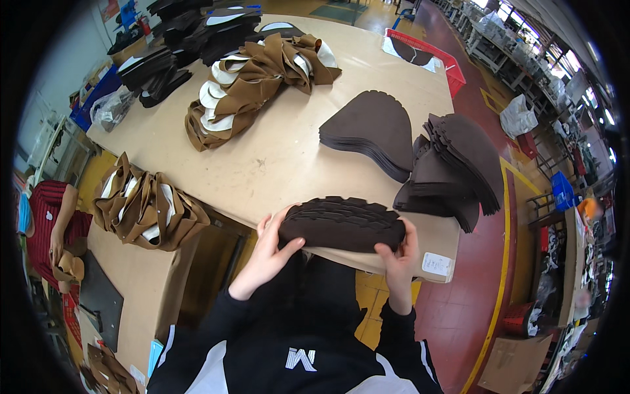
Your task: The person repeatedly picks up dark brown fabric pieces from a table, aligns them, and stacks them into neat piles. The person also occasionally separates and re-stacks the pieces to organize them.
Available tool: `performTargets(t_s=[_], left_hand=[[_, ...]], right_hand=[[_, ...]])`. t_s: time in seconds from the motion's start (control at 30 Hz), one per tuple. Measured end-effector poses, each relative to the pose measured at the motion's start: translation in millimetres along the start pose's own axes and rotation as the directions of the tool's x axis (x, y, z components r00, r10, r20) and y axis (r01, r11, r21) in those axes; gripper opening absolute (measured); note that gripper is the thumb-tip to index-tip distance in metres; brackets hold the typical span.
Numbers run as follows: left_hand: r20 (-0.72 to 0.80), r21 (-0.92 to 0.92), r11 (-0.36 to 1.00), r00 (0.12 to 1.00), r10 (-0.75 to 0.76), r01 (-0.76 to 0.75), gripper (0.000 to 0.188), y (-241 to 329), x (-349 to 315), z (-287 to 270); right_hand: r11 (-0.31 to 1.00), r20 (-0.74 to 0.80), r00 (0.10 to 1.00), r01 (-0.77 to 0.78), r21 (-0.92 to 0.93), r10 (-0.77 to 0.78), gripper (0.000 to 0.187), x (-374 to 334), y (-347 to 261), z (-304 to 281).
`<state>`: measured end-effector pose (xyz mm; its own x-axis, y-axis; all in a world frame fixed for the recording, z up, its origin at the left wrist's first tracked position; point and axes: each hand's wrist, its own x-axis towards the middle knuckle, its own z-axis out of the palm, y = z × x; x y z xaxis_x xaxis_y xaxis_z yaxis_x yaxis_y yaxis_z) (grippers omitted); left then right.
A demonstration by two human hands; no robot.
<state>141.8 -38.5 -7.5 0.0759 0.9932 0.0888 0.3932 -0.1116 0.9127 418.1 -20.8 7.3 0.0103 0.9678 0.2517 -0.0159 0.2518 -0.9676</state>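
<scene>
Workshop floor, yellow and red; rows of benches are running off toward the top right. A tan table [289,151] is filling the middle of the view.

Both hands are holding one stack [341,224] of dark brown cut pieces with scalloped edges, just above the table's near edge. The stack's long axis is lying left to right across the body, roughly along that edge. The left hand [270,248] is gripping the stack's left end, fingers curled round it, thumb lying over the front face. The right hand [397,253] is clamping the right end, fingers wrapped up over the far side. Neither hand is open; each end is held, so neither hand is nearer than the other. Stack is tilted with its scalloped edges facing up and away.

On the table, past the stack toward the right edge: a flat pile [371,131] of the same dark pieces, and beside it a fanned heap [453,167] lying near the near right corner. Toward the far left corner: tan and white bundles [256,79] and black pieces [164,62]. A red basket [436,56] is sitting at the far right corner.

On a lower bench to the left, another tan bundle [147,210]. At the left rim, a person in a red striped top [49,223] is working.
</scene>
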Motion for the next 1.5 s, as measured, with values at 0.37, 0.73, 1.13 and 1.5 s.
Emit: performTargets(t_s=[0.37,0.73,1.13,1.5], left_hand=[[0.047,-0.407,0.912,0.996,0.075,-0.049,0.091,-29,79,29],[0.236,-0.492,0.868,0.970,0.059,0.067,0.086,-29,81,18],[0.003,-0.143,0.852,0.860,0.510,-0.504,0.093,21,84,13],[0.021,-0.434,0.887,0.983,0.183,-0.156,0.041,33,91,18]], right_hand=[[0.987,0.049,0.998,-0.024,-0.162,0.033,0.099,30,54,-2],[0.999,-0.108,0.993,-0.046,-0.025,0.043,0.077,23,68,-2],[0.953,-0.098,0.969,0.198,-0.230,-0.225,0.110,25,46,18],[0.993,-0.128,0.992,-0.008,-0.117,-0.007,0.097,15,58,18]])
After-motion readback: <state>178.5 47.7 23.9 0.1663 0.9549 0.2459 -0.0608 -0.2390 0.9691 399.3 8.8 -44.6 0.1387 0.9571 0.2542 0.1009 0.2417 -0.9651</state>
